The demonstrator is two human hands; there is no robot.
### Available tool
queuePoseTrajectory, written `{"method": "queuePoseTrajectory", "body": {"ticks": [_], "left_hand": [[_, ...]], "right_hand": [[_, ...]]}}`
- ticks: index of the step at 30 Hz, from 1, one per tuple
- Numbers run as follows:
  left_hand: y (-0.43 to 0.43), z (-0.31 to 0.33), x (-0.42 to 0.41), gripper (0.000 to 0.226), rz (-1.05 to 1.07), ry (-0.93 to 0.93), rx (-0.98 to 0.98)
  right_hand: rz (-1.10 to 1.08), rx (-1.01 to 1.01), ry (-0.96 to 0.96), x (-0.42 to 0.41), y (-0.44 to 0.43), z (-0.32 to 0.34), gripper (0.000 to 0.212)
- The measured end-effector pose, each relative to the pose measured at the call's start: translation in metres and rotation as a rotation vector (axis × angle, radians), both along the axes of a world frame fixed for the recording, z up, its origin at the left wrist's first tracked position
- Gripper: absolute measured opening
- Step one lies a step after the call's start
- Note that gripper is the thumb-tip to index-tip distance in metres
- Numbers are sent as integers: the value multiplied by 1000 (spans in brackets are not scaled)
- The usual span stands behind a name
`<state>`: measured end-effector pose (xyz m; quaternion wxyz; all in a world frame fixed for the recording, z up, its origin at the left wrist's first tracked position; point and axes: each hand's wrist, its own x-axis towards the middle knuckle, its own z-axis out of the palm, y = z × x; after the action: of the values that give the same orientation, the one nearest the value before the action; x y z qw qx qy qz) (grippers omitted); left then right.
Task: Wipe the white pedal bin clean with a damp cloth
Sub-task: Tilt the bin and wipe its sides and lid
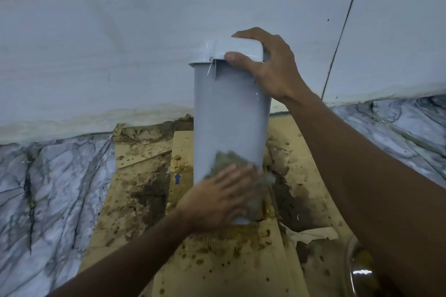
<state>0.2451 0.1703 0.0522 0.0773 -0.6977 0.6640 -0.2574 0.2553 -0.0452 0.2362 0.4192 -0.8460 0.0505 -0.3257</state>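
With flat left hand, fingers straight, presses cloth at 6 o'clock on upright pedal bin, mid-frame over stained cardboard. Probably light, stiff, slick plastic. Grips lid end at 1 o'clock with right hand, fingers curled round.

The white pedal bin is a tall, smooth cylinder, narrowing towards its base, with a rimmed top and a closed, rounded lid. It stands on stained cardboard by the wall. The cloth, grey-green, crumpled and blurred, presses against its lower front.
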Motion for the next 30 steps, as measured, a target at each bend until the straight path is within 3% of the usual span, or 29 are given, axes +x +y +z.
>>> {"method": "queuePoseTrajectory", "body": {"ticks": [4,6,12,16,23,25,30], "left_hand": [[-21,58,27,65,205,94,-310],[-18,53,27,65,215,109,-346],[36,-36,-4,65,22,42,-8],[42,-40,6,64,-106,-50,112],[5,28,34,64,154,174,-361],[12,9,24,64,147,191,-328],[55,-49,2,62,15,74,5]], "right_hand": [[1,-15,-22,-1,4,1,51],[-3,-16,-17,-2,6,0,52],[-28,-16,5,-1,2,-3,52],[-27,4,-6,-2,0,-3,51],[-22,4,-14,0,2,-2,46],[-14,-7,-11,-2,1,-3,46],[-22,-29,-9,-5,-1,-5,49]]}}
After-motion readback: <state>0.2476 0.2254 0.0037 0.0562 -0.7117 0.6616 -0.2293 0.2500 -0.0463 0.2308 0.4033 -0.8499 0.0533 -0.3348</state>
